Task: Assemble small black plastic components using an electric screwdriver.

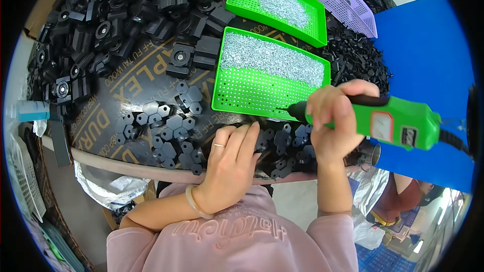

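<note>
My right hand (335,121) is wrapped round a green electric screwdriver (398,123). The tool lies nearly level, its black nose (298,111) pointing left over the front rim of a green perforated tray (262,93). Small silvery screws (272,58) fill the tray's far half. At the table's near edge, my left hand (229,163) has its fingers together and bent downward among small black plastic pieces; whatever is beneath the fingertips is hidden. More black hexagonal pieces with small holes (177,127) lie in clusters to its left, and others (285,138) between my two hands.
A second green tray (234,0) of screws stands behind the first. Black housings (118,30) are heaped at the far left. A pile of small black parts (355,53) and a purple basket (343,0) are right of the trays. A metal cup-like rim (374,155) sits near the right edge.
</note>
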